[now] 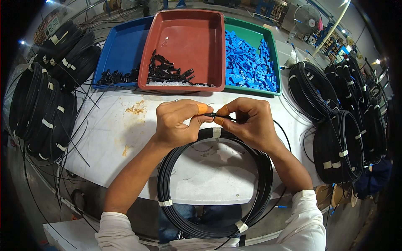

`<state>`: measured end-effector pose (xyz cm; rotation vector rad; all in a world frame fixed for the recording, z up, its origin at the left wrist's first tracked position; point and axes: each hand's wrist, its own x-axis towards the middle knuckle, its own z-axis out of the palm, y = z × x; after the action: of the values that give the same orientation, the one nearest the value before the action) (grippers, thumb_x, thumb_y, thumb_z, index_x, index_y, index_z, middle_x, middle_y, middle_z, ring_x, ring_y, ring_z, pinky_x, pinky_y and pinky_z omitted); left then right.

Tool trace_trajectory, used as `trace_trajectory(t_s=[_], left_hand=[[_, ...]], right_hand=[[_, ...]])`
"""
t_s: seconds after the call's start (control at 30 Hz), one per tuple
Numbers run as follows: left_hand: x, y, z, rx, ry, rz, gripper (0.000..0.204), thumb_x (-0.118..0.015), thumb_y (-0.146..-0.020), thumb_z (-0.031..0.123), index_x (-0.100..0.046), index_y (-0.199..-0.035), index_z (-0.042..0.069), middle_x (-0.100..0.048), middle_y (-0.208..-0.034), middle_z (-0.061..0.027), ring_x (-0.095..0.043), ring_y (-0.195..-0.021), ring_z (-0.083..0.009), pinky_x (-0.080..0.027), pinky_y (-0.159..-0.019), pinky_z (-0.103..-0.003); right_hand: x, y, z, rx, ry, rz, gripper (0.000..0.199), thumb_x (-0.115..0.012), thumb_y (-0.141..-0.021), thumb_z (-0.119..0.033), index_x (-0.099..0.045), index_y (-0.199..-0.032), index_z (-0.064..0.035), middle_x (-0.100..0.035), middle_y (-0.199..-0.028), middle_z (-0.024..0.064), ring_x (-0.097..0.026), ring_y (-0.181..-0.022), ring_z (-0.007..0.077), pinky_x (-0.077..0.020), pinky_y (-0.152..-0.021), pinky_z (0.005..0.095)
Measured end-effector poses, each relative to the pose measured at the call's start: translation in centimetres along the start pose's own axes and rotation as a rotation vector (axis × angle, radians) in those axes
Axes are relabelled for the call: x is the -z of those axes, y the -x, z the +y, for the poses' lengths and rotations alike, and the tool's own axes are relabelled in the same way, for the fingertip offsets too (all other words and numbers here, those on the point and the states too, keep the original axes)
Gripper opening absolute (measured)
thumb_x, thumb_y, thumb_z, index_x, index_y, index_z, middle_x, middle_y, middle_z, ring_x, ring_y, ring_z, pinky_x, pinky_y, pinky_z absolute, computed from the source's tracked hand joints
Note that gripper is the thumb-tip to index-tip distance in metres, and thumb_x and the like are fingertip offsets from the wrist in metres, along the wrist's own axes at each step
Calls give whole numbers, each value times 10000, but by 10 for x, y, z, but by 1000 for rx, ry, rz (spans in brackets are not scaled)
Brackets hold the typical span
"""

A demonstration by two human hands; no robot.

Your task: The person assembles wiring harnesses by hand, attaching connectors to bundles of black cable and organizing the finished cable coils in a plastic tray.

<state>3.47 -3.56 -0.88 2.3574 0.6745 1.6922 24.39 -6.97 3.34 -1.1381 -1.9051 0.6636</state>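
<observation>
My left hand (180, 119) and my right hand (250, 121) meet over the table, fingertips almost touching. Between them is a small black connector part (212, 114), pinched by the left thumb and forefinger. The right fingers, wrapped with orange tape, close on the black cable (229, 118) at its other side. Exactly how part and cable fit together is hidden by the fingertips. Below the hands, a coil of black cable (164, 175), bound with white tape, lies partly on the table and overhangs its front edge toward my lap.
A red tray (188, 37) with black parts stands at the back, between a blue tray (125, 46) of black parts and a green tray (251, 27) of blue connectors. Cable coils (37, 108) crowd the left; more coils (331, 146) stand at right. Loose cable ends hang over the left edge.
</observation>
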Motion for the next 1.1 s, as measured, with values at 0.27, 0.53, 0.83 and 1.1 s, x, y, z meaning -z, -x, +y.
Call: trace_trajectory(t_s=[0.27,0.53,0.83,1.1], left_hand=[[-9,1,4,8,-29,64,144,-789,-672,-32,-723,-777,42,-709,-714,-88,-671,-597,-237,-500,-538,-321],[-9,0,4,-22,-144,69,145,-770,-639,-22,-694,-739,52,-651,-653,-56,-547,-526,-234,-374,-564,-345],[-11,-1,8,-47,-164,140,146,-735,-636,-46,-675,-719,57,-624,-635,-43,-537,-559,-215,-379,-647,-343],[-6,-5,8,-47,-199,113,140,-755,-690,-43,-694,-742,72,-679,-693,-12,-567,-586,-183,-391,-730,-359]], right_hand=[[3,2,-3,-14,9,-20,155,-845,-801,-93,-788,-911,1,-740,-769,72,-496,-509,68,-416,-481,267],[-2,3,-2,-24,-45,-9,155,-843,-805,-60,-786,-930,12,-729,-764,73,-546,-553,60,-439,-503,261],[-5,7,-9,-42,-85,11,156,-838,-819,-53,-776,-938,26,-726,-768,80,-569,-577,64,-460,-521,259],[-3,7,-14,-66,-98,-15,161,-809,-843,-51,-745,-966,32,-724,-787,93,-591,-596,81,-468,-546,261]])
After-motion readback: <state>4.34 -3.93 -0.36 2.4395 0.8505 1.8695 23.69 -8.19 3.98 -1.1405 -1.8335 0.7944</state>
